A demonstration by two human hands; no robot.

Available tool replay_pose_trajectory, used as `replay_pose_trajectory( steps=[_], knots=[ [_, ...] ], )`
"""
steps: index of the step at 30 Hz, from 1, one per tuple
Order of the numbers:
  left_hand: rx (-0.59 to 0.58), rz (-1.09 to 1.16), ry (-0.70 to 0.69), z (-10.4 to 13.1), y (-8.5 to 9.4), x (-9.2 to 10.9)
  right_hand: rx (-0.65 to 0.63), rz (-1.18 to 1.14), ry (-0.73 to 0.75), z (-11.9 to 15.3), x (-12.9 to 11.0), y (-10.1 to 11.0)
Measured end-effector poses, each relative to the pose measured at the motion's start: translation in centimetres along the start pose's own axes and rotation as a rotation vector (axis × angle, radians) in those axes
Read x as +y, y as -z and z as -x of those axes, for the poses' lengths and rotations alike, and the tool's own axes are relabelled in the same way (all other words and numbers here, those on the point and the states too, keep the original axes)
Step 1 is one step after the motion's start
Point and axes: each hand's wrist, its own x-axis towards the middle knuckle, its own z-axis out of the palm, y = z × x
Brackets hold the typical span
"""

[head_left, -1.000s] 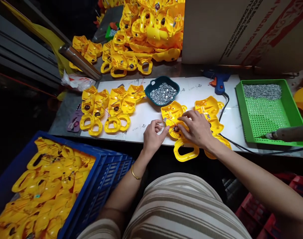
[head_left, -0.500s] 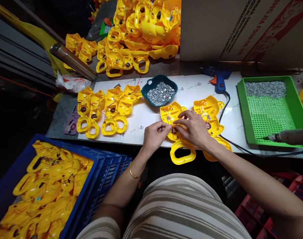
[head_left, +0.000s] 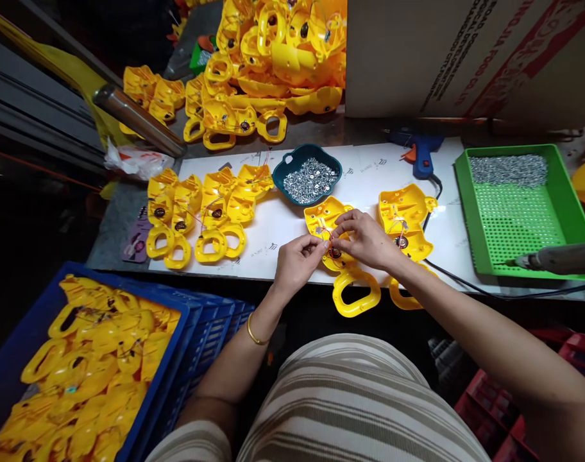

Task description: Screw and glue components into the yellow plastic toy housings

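Note:
A yellow plastic shell half [head_left: 353, 292] with a looped handle lies open side up at the table's front edge, its handle jutting over the edge. Thin red wires [head_left: 327, 233] run inside it, above a dark round speaker. My left hand [head_left: 297, 260] pinches these wires between thumb and forefinger at the shell's left side. From the right, my right hand [head_left: 362, 239] meets it, thumb and forefinger closed on the same wires and the other fingers curled above. Just right of my right hand sits a second yellow shell half [head_left: 405, 204] with wires and a speaker.
A dark green bowl of screws [head_left: 306, 176] stands behind the hands. Right are a blue glue gun [head_left: 423, 160], a green basket [head_left: 470, 212] and a tool tip [head_left: 537, 260]. More yellow shells [head_left: 215, 212] lie left; a blue crate [head_left: 177, 327] holds others. A cardboard box [head_left: 408, 58] stands behind.
My right hand has shifted slightly left, its fingers drawing closer to my left fingertips at the wires. The shell under them has turned a little. My left hand stays nearly in place.

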Motion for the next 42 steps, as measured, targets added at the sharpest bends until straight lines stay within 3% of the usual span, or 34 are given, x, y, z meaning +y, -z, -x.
replay_pose_trajectory(
  steps=[5,9,12,15,24,29,35,37,42],
  knots=[
    [0.086,-0.124,-0.054,0.0,0.4,0.0,-0.052,0.064,-0.035,-0.3,-0.6,1.6],
    [0.165,-0.288,-0.280,-0.8,0.6,1.4,-0.085,0.248,-0.075,-0.4,-1.4,2.7],
    [0.050,-0.436,-0.400,-2.1,0.5,2.4,-0.093,0.312,-0.090,-0.8,-1.7,3.4],
    [-0.063,-0.595,-0.427,-3.3,0.2,3.0,-0.080,0.292,-0.089,-1.1,-1.7,3.8],
    [-0.139,-0.858,-0.453,-4.4,-0.6,4.0,-0.087,0.142,-0.090,-1.4,-0.9,4.2],
    [-0.120,-0.545,-0.308,-4.5,-0.7,3.5,-0.058,0.068,-0.081,-1.0,-0.4,4.0],
    [-0.124,0.176,0.076,-4.7,-0.8,2.6,0.327,0.197,0.010,0.0,0.2,3.6],
    [-0.140,0.285,0.166,-4.7,-0.8,2.6,0.317,0.260,0.017,0.2,0.5,3.4],
    [-0.192,0.402,0.240,-4.4,-0.8,2.3,0.140,0.350,0.057,0.0,0.7,2.5]
  ],
)
